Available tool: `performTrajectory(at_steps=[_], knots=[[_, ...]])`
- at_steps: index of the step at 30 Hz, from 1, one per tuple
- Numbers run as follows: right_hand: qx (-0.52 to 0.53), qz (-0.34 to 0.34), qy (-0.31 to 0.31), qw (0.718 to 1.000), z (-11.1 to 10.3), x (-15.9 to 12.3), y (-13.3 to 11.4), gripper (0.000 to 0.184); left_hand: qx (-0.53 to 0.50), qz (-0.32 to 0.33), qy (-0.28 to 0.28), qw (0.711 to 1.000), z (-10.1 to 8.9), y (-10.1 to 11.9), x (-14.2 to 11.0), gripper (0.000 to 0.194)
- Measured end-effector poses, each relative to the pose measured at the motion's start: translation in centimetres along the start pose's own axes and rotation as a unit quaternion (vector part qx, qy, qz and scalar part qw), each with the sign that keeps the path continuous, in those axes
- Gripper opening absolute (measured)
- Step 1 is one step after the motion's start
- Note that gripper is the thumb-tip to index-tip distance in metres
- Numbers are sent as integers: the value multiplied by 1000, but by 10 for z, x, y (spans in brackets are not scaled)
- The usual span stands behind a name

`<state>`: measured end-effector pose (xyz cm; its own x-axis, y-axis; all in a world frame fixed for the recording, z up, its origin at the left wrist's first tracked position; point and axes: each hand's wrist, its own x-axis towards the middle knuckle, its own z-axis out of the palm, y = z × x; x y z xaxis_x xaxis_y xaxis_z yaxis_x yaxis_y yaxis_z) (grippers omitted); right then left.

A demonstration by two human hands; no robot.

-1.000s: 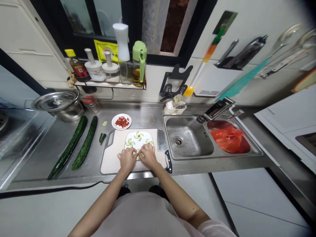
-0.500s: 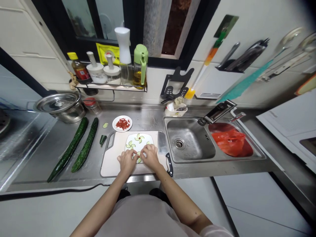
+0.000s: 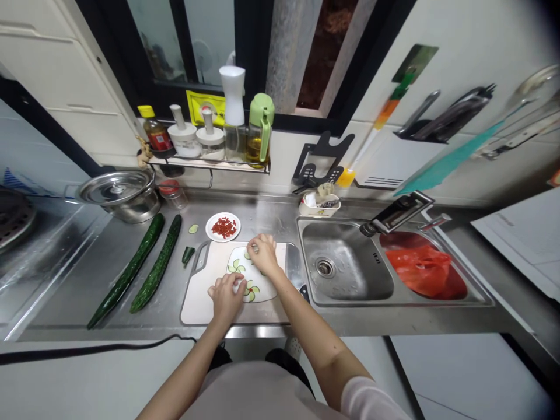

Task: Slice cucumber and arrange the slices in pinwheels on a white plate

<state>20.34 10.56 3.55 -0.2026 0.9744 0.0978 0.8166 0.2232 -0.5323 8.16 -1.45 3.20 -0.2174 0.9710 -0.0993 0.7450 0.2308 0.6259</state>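
Observation:
A white plate [image 3: 258,296] lies on the cutting board [image 3: 199,306], with thin cucumber slices [image 3: 237,266] laid in pinwheel shapes with red centres. My right hand [image 3: 265,256] is over the plate's far side, fingertips pinched at the upper pinwheel; whatever they hold is too small to make out. Beside the near pinwheel, at the plate's left edge, my left hand [image 3: 226,296] has loosely bent, parted fingers and nothing visible in them. Small red pieces [image 3: 224,227] fill a white saucer [image 3: 210,234] behind the board.
Two whole cucumbers [image 3: 126,274] [image 3: 160,268] lie on the left, near a cut cucumber end [image 3: 188,255] and a round slice [image 3: 193,228]. A knife handle [image 3: 305,293] shows beside my right forearm. The sink [image 3: 345,262] is to the right, a lidded pot [image 3: 120,192] back left.
My right hand has moved away from the near pinwheel to the plate's far side. My left hand has drawn slightly apart from it, uncovering the near pinwheel. The camera view has shifted.

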Motion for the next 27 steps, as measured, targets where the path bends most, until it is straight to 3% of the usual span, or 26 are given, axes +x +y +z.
performTrajectory(at_steps=[13,21,27], knots=[[-78,13,-80,994,65,89,-23,21,-16,-22,35,999,-4,-13,-2,23],[-104,47,-82,990,85,106,-29,16,-33,-56,41,997,-9,-21,0,23],[-112,39,-96,988,86,107,-29,19,-38,-60,41,997,-11,-20,3,23]])
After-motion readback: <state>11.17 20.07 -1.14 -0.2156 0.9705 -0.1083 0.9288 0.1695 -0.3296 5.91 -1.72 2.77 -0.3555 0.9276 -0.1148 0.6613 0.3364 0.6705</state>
